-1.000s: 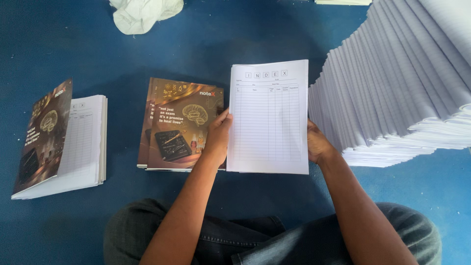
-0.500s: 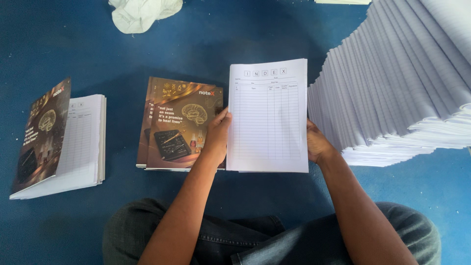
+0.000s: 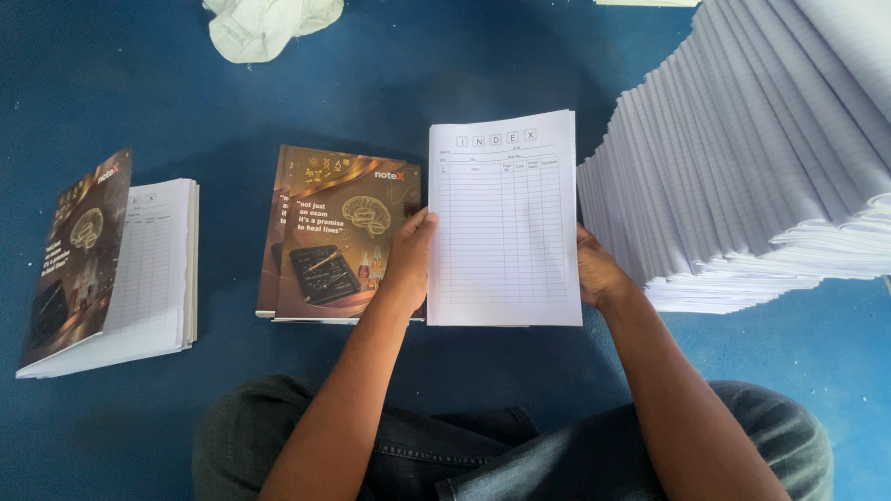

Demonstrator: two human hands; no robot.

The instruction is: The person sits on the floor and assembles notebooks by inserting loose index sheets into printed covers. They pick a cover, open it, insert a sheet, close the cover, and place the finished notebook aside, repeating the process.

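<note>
Centre of the frame: ruled paper bundle (image 3: 504,223) held upright between left hand (image 3: 408,260) and right hand (image 3: 599,271), each grip closed on a side edge. Just left, touching the left hand, brown covers (image 3: 334,237) on blue floor (image 3: 232,111). Right: tall fanned paper stack (image 3: 742,158). Far left: open-covered notebook (image 3: 111,264). Upper left: crumpled white cloth (image 3: 264,26).

Left hand (image 3: 408,255) raised, thumb up, fingers curled in a grip. Right hand (image 3: 599,274) likewise closed, slightly nearer. Both forearms extend forward, converging.
</note>
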